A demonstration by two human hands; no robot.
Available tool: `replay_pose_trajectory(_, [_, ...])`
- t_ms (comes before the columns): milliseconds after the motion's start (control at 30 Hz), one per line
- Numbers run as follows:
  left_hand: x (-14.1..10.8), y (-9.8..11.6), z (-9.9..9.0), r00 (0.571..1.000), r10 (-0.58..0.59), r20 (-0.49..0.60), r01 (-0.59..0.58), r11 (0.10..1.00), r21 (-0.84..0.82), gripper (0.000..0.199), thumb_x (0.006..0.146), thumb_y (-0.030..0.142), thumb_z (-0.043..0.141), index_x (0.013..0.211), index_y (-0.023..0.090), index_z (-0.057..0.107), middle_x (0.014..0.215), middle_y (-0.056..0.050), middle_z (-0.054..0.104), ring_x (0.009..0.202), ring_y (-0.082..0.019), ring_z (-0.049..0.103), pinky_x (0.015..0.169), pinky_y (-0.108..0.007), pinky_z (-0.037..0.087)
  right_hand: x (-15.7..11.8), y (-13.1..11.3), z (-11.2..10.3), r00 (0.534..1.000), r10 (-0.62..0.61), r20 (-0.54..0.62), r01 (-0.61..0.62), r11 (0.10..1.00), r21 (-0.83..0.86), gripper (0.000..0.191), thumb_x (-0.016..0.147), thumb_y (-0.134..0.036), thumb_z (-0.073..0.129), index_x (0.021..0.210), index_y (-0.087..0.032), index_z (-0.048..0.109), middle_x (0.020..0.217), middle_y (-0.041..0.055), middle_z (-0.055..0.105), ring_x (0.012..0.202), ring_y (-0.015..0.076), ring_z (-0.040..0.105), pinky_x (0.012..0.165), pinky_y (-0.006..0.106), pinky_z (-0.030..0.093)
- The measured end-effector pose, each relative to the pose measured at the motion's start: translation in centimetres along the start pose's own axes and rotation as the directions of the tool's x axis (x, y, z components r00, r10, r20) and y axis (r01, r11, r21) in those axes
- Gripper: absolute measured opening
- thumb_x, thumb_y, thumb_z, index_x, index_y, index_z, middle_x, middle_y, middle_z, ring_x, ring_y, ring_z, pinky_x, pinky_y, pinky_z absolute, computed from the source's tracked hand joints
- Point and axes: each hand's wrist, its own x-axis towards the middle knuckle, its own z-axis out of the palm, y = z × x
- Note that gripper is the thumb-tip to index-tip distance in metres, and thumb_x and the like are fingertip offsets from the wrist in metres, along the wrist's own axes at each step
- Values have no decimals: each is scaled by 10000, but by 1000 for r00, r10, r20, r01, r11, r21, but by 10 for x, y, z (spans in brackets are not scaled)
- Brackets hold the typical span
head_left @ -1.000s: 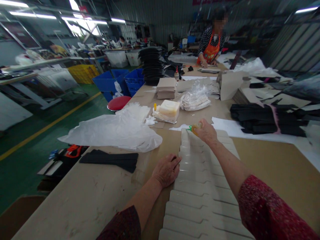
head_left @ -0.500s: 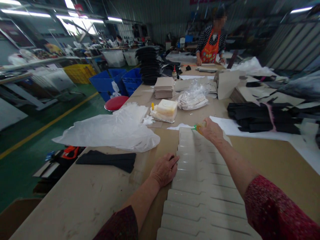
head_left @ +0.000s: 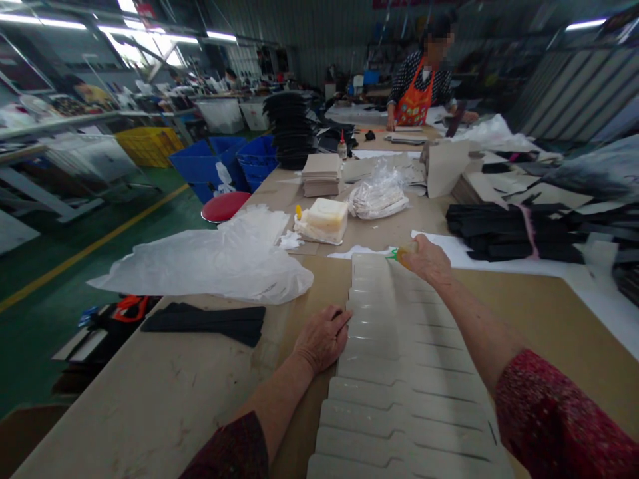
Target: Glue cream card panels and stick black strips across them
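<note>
This is a factory workshop, a large production hall with a ribbed grey wall (head_left: pixel 294 40) at 12 o'clock. White tubular strip lights (head_left: pixel 150 34) hang between 10 and 11; open blue plastic bins (head_left: pixel 202 169) and a yellow plastic crate (head_left: pixel 150 148) stand at 10, and a green floor (head_left: pixel 34 263) with a yellow painted line (head_left: pixel 100 244) spreads at 9. A co-worker in an orange patterned apron (head_left: pixel 413 100) stands at 1. Batched parts fill the long tan worktable (head_left: pixel 150 386): stacked curved black pieces (head_left: pixel 288 130) at 11, tied black strips (head_left: pixel 492 233) at 3, overlapping pale grey panels (head_left: pixel 369 392) at 5.
</note>
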Motion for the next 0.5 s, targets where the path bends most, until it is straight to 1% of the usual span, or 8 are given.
replay_pose_trajectory(133, [0,1,-1,1000,1,3,-1,1000,8,355,949,233,462,1287,238,572,1155,-74,586,1025,-207,586,961,-380,510,-5,-19,10,999,-44,-4,45,999,29,369,820,-474,522,1095,-232,574,995,120,704,932,300,661,690,342,446])
replay_pose_trajectory(233, [1,1,-1,1000,-3,6,3,1000,14,358,946,227,464,1287,228,574,1152,-78,591,1015,-210,587,950,-384,515,-9,-36,18,994,-112,-8,112,993,45,345,817,-426,531,1100,-232,568,986,109,708,934,288,663,689,325,439])
replay_pose_trajectory(300, [1,1,-1,1000,-5,8,5,1000,14,359,943,224,469,1286,221,577,1152,-80,592,1018,-212,586,953,-384,513,-11,-42,21,991,-132,-2,132,990,51,339,817,-414,531,1101,-233,566,975,104,710,927,284,666,687,321,438])
replay_pose_trajectory(400, [1,0,-1,1000,-5,8,5,1000,10,362,943,225,472,1290,216,575,1154,-79,591,1023,-208,585,959,-374,510,-10,-37,17,994,-113,4,112,993,47,349,822,-432,524,1106,-233,567,986,108,709,933,289,666,690,326,442])
replay_pose_trajectory(500, [1,0,-1,1000,-2,5,2,1000,6,360,952,234,460,1294,214,573,1151,-78,589,1030,-207,581,969,-373,503,-4,-17,7,999,-41,21,41,999,22,383,817,-470,526,1117,-235,567,1012,116,705,941,300,662,697,341,451])
